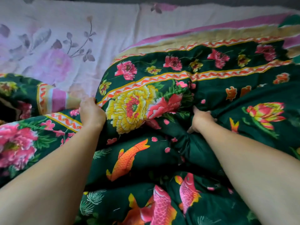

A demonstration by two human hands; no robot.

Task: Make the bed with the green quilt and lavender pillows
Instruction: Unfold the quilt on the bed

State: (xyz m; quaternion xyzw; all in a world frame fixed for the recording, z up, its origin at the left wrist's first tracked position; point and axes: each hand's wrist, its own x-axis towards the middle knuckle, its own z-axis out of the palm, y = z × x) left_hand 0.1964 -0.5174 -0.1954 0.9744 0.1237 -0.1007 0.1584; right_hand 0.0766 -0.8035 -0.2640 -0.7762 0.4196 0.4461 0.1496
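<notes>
The green quilt (162, 159), printed with pink and yellow flowers and orange and pink fish, lies bunched in thick folds across the near half of the bed. My left hand (91, 113) grips a fold of the quilt beside the big yellow flower, fingers curled into the cloth. My right hand (200, 120) clutches another fold near the middle, its fingers sunk into the dark green fabric. The quilt's striped yellow, orange and pink border (211, 41) runs along its far edge. No lavender pillow shows in this view.
A pale lavender bed sheet (68, 38) with a floral print covers the far part of the mattress, slightly wrinkled. A dark strip (162, 0) runs behind the bed at the top. A folded-back quilt corner (53, 99) lies at the left.
</notes>
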